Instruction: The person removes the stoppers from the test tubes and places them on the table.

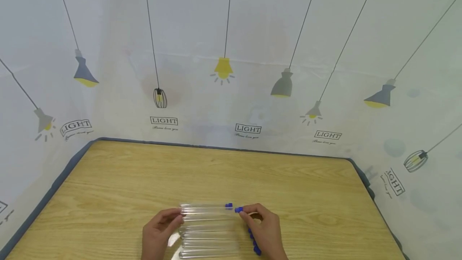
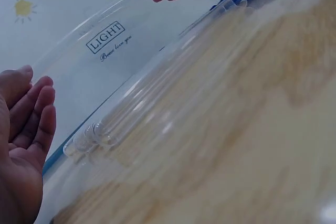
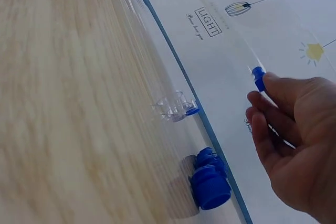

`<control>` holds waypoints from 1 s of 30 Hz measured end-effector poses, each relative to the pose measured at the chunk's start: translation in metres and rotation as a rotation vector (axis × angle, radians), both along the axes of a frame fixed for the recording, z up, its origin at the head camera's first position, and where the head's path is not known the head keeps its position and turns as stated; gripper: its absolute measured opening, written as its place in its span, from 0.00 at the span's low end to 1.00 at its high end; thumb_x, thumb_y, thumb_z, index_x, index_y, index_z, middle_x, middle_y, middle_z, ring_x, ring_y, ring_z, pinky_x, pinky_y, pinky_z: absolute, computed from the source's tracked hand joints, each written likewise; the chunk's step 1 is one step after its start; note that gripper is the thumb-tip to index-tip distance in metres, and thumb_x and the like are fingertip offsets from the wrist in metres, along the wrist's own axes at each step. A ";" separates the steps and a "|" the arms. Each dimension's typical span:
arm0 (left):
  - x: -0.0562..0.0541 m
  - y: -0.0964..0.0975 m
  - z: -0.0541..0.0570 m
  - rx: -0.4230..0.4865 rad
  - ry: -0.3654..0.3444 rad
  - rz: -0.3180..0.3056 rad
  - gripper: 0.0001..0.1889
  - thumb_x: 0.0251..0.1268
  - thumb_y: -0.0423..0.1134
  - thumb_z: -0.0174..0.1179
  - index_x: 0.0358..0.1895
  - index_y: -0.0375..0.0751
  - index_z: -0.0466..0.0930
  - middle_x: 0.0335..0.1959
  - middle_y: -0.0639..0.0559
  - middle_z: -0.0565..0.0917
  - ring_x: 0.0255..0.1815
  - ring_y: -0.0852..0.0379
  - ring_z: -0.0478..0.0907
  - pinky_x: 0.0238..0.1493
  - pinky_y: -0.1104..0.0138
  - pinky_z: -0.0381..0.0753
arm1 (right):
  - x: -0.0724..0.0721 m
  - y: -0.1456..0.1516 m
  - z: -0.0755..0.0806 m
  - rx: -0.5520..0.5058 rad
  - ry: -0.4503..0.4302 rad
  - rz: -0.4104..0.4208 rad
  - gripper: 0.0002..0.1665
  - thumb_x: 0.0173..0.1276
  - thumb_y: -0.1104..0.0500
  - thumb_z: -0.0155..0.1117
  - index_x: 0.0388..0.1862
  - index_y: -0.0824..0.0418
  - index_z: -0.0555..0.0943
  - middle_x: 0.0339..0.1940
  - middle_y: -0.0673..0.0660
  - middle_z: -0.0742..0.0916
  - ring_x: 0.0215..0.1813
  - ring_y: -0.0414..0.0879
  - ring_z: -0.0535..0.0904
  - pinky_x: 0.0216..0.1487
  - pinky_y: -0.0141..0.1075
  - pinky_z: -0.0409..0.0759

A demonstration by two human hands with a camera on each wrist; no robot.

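A clear test tube (image 2: pixel 86 28) is held up off the table between both hands. At its rounded end my left hand (image 1: pixel 159 230) pinches it between thumb and fingers. My right hand (image 1: pixel 265 228) pinches the blue stopper (image 3: pixel 259 78) at the tube's other end with thumb and forefinger. Below lie several more clear tubes (image 1: pixel 209 236), side by side in a row on the table. Another blue stopper (image 1: pixel 229 205) sits at the right end of the rearmost tube. Several loose blue stoppers (image 1: pixel 257 250) line up to the right, partly hidden by my right hand.
The wood-grain table (image 1: pixel 216 172) has a dark blue edge (image 1: pixel 223 148) along its back and sides. Behind it hangs a pale sheet (image 1: pixel 195 31) printed with lamps and the word LIGHT. A bright patch (image 1: pixel 175 248) shows on the table by the tubes' left ends.
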State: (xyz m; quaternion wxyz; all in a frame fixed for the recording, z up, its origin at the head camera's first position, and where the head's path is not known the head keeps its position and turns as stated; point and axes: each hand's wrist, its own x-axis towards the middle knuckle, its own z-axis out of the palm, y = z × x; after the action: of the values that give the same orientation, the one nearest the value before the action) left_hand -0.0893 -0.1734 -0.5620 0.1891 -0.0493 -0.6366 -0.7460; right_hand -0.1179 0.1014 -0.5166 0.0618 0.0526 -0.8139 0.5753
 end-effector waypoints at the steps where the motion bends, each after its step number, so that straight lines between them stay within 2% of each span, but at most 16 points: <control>1: 0.001 0.000 0.001 0.014 -0.001 -0.012 0.11 0.55 0.17 0.62 0.42 0.19 0.76 0.35 0.27 0.80 0.35 0.53 0.83 0.37 0.64 0.82 | 0.000 0.001 0.000 -0.021 -0.005 0.022 0.10 0.61 0.50 0.71 0.31 0.54 0.83 0.37 0.46 0.87 0.39 0.42 0.83 0.40 0.35 0.80; 8: 0.005 -0.001 0.007 0.106 -0.036 -0.137 0.11 0.58 0.19 0.60 0.42 0.20 0.71 0.34 0.43 0.82 0.32 0.53 0.83 0.37 0.61 0.82 | 0.003 0.005 0.001 -0.094 0.011 0.136 0.08 0.63 0.58 0.69 0.31 0.60 0.79 0.40 0.48 0.87 0.43 0.45 0.83 0.43 0.36 0.81; 11: 0.005 -0.002 0.007 0.113 -0.008 -0.182 0.12 0.58 0.17 0.58 0.44 0.18 0.68 0.35 0.43 0.82 0.33 0.53 0.83 0.38 0.61 0.82 | 0.004 0.005 0.003 -0.138 0.028 0.172 0.07 0.63 0.60 0.69 0.33 0.61 0.78 0.39 0.50 0.87 0.43 0.47 0.83 0.44 0.37 0.81; 15: 0.005 -0.003 0.008 0.074 0.028 -0.218 0.13 0.58 0.16 0.57 0.47 0.18 0.70 0.36 0.40 0.83 0.35 0.53 0.83 0.38 0.62 0.82 | 0.005 0.005 0.005 -0.166 0.070 0.204 0.09 0.64 0.62 0.67 0.41 0.59 0.79 0.41 0.55 0.85 0.43 0.47 0.82 0.42 0.37 0.81; 17: 0.005 -0.003 0.008 0.020 0.040 -0.205 0.14 0.58 0.16 0.58 0.48 0.19 0.73 0.35 0.40 0.83 0.34 0.54 0.83 0.38 0.63 0.82 | 0.005 0.004 0.006 -0.167 0.124 0.234 0.11 0.64 0.65 0.66 0.46 0.60 0.79 0.42 0.58 0.85 0.43 0.47 0.81 0.41 0.36 0.81; 19: 0.005 -0.002 0.008 -0.026 0.050 -0.177 0.14 0.57 0.16 0.59 0.48 0.21 0.75 0.34 0.39 0.83 0.33 0.54 0.83 0.37 0.64 0.82 | 0.004 0.002 0.006 -0.154 0.215 0.274 0.14 0.64 0.68 0.65 0.49 0.62 0.80 0.43 0.60 0.84 0.43 0.48 0.81 0.40 0.36 0.82; 23: 0.004 -0.001 0.008 -0.039 0.071 -0.123 0.15 0.54 0.14 0.59 0.47 0.20 0.76 0.32 0.36 0.82 0.31 0.55 0.83 0.35 0.65 0.82 | 0.002 -0.001 0.004 -0.121 0.358 0.341 0.16 0.61 0.74 0.64 0.49 0.66 0.80 0.41 0.61 0.84 0.41 0.49 0.82 0.39 0.38 0.82; 25: 0.004 -0.001 0.009 -0.031 0.080 -0.123 0.15 0.53 0.14 0.60 0.46 0.20 0.77 0.32 0.36 0.82 0.33 0.56 0.83 0.37 0.65 0.82 | 0.002 -0.001 0.001 -0.100 0.363 0.333 0.15 0.61 0.72 0.66 0.48 0.65 0.81 0.40 0.59 0.85 0.40 0.48 0.82 0.38 0.37 0.82; 30: 0.003 0.000 0.009 -0.054 0.088 -0.136 0.14 0.51 0.14 0.61 0.43 0.22 0.78 0.33 0.39 0.83 0.38 0.58 0.83 0.42 0.65 0.81 | 0.004 -0.002 -0.003 -0.059 0.280 0.270 0.13 0.61 0.62 0.68 0.44 0.64 0.82 0.38 0.51 0.86 0.37 0.44 0.83 0.38 0.36 0.82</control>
State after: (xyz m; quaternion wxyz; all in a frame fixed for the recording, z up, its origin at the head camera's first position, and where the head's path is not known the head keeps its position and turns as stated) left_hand -0.0859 -0.1738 -0.5530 0.1643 -0.1302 -0.6427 -0.7369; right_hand -0.1138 0.0999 -0.5195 0.0981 0.2387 -0.7658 0.5890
